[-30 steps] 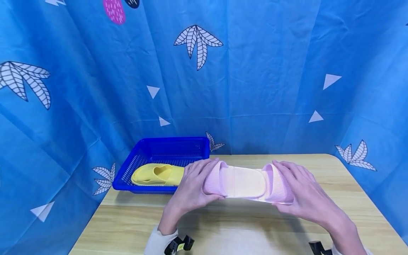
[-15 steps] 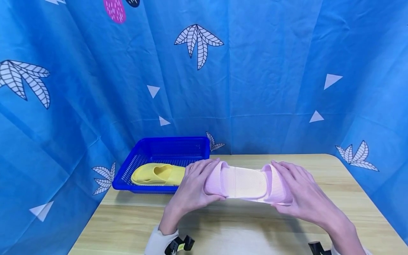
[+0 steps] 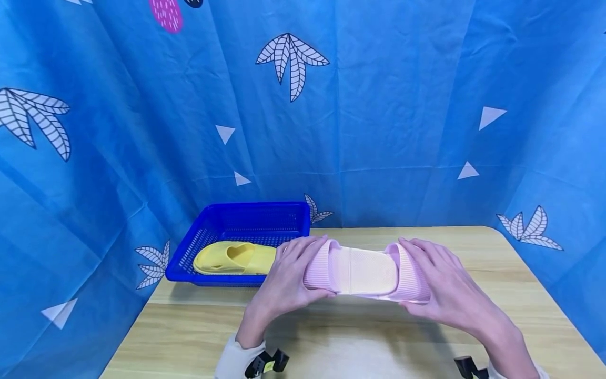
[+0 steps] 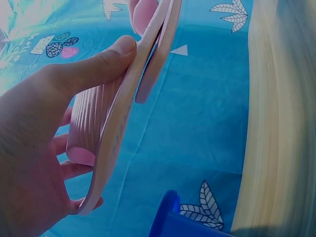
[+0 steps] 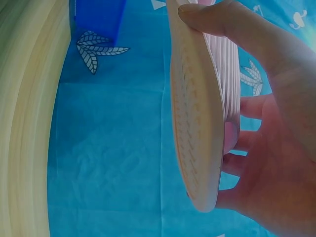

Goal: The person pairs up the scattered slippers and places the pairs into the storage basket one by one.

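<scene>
Two pink slide slippers with ribbed straps are held end to end above the table, heels overlapping. In the head view my left hand (image 3: 284, 279) grips the left slipper (image 3: 318, 268) by its strapped toe part. My right hand (image 3: 447, 284) holds the right slipper (image 3: 412, 279) the same way. The left wrist view shows the left slipper (image 4: 116, 118) edge-on, thumb on its sole rim and fingers behind the strap; the other slipper's heel (image 4: 155, 66) lies beneath it. From the right wrist, the textured underside of the right slipper (image 5: 192, 113) shows.
A blue perforated basket (image 3: 177, 271) stands at the left back of the wooden table (image 3: 189, 329). Inside lies a yellow slipper (image 3: 215, 258), its right end hidden behind my left hand. A patterned blue curtain (image 3: 388, 116) hangs behind and around the table.
My right hand has shifted slightly left with its slipper, so the two heels overlap a little more. My left hand stays nearly in place; the basket and the yellow slipper have not moved.
</scene>
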{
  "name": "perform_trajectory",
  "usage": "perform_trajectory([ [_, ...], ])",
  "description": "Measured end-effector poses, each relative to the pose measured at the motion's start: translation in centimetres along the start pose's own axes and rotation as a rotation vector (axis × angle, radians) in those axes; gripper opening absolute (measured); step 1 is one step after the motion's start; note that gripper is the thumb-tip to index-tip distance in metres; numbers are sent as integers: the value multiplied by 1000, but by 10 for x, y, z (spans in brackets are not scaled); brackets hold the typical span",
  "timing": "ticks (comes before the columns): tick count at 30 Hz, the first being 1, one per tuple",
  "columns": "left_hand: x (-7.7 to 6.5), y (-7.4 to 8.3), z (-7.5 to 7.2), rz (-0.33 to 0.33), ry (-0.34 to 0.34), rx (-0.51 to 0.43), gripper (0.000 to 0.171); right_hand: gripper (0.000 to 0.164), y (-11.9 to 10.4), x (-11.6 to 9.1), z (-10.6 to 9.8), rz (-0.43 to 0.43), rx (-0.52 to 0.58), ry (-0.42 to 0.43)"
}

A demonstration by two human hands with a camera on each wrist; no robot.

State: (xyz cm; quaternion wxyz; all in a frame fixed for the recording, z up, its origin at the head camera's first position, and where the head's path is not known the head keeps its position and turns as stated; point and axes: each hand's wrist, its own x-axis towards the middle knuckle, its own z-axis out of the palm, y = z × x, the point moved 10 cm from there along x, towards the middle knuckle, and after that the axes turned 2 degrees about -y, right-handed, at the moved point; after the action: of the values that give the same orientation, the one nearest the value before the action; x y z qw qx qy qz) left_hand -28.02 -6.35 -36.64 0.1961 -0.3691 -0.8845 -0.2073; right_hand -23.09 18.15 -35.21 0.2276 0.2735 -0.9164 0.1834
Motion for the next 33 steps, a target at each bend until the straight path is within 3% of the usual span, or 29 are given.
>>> perform_trajectory([
  [33,3,8,7,16,-24,3,109,116,-9,5,14,-35,-7,-35],
])
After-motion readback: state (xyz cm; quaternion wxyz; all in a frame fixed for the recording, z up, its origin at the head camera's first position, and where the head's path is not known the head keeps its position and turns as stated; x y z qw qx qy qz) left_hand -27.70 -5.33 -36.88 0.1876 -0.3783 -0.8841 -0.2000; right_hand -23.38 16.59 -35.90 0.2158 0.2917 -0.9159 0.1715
